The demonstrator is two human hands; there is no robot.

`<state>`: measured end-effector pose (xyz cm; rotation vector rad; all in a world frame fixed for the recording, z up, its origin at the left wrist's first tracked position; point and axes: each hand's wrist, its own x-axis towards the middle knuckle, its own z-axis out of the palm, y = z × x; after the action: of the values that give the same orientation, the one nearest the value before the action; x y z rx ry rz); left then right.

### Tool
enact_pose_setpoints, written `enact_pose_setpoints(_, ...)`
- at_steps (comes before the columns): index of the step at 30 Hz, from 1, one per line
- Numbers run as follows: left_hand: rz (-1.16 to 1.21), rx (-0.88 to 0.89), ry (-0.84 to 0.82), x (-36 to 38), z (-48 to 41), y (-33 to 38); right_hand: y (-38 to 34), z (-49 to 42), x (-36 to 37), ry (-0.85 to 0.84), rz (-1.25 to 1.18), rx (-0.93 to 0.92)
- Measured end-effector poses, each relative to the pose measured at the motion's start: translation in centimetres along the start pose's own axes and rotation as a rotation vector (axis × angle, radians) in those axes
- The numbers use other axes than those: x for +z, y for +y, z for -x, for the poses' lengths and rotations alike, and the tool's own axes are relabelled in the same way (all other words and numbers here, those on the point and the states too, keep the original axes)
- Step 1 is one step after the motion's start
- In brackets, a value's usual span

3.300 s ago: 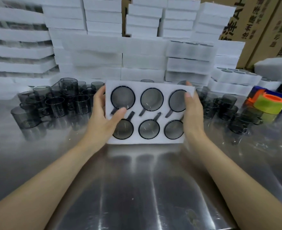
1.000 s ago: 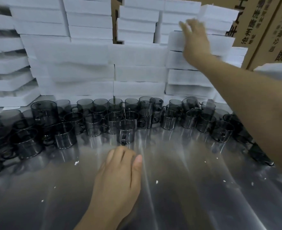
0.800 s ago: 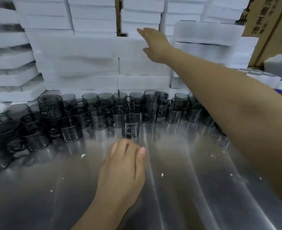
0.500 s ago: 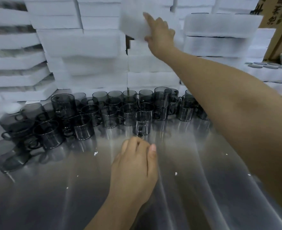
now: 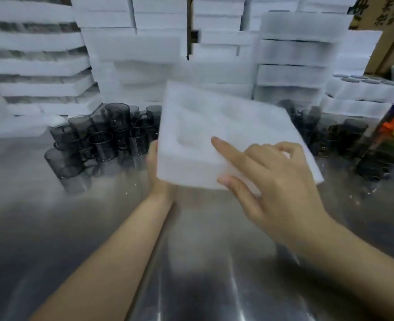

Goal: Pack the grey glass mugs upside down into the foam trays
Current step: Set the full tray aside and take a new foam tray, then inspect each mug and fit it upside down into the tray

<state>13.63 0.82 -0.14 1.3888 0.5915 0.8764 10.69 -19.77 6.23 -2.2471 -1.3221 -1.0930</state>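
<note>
Foam tray (image 5: 214,126): white, thick slab with soft edges, motion-blurred. Faint round hollows show in its top face. It is held tilted above the steel table (image 5: 203,262), centre of view.

Right hand (image 5: 279,181): at the tray's 5 o'clock corner, pinching the near edge. The thumb is on the side face, the index finger lies straight across the top, and the other fingers are curled.

Left hand (image 5: 154,167): against the tray's 8 o'clock edge. Its fingers are hidden behind the foam, so I cannot tell its grip.

Grey glass mugs (image 5: 112,133): upright and clustered on the table at the tray's 9 o'clock. More mugs (image 5: 330,133) stand at 3 o'clock.

Foam stacks (image 5: 133,54) stand at 12 o'clock, behind the mugs.
</note>
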Motion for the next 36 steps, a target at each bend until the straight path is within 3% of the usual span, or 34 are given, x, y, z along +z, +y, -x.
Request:
enact_pose_setpoints(4,0.176,-0.037,0.258,-3.6,-2.1,2.4,-1.3,4.5,1.0,-0.197,0.040,-0.032)
enact_pose_setpoints(7,0.220,-0.174,0.259,-5.6,-2.9,2.9,-1.8,4.9,2.3,-0.147,0.013,-0.001)
enact_pose_setpoints(9,0.233,-0.250,0.185,-6.1,-3.0,2.8,-0.9,4.0,2.5,0.022,-0.163,0.087)
enact_pose_setpoints(11,0.224,-0.277,0.096,-5.8,-3.0,2.8,1.8,2.6,2.7,0.343,-0.344,0.252)
enact_pose_setpoints(14,0.159,-0.250,-0.006,-4.6,-2.8,2.4,8.3,1.6,3.3,0.686,-0.581,0.706)
enact_pose_setpoints(15,0.128,-0.221,-0.027,-4.1,-2.6,2.2,10.2,1.9,3.8,0.686,-0.581,0.830)
enact_pose_setpoints(18,-0.010,-0.090,-0.110,-2.3,-1.5,1.9,14.4,3.7,5.8,0.418,-0.350,1.054)
enact_pose_setpoints(20,-0.054,-0.032,-0.241,-1.5,-0.7,1.8,16.1,3.7,6.7,0.330,-0.272,1.176)
enact_pose_setpoints(26,-0.071,-0.074,-1.002,-2.6,0.1,1.7,18.1,2.7,8.5,0.089,-0.093,1.269)
enact_pose_setpoints(28,-0.117,-0.082,-1.103,-2.8,-0.4,1.7,18.2,2.7,8.7,0.087,-0.051,1.273)
enact_pose_setpoints(31,-0.102,-0.093,-1.046,-2.9,-1.0,1.7,18.5,2.8,8.8,0.094,-0.076,1.274)
enact_pose_setpoints(36,-0.100,0.033,-0.623,-2.9,-1.1,1.8,18.8,2.8,8.0,0.133,-0.115,1.302)
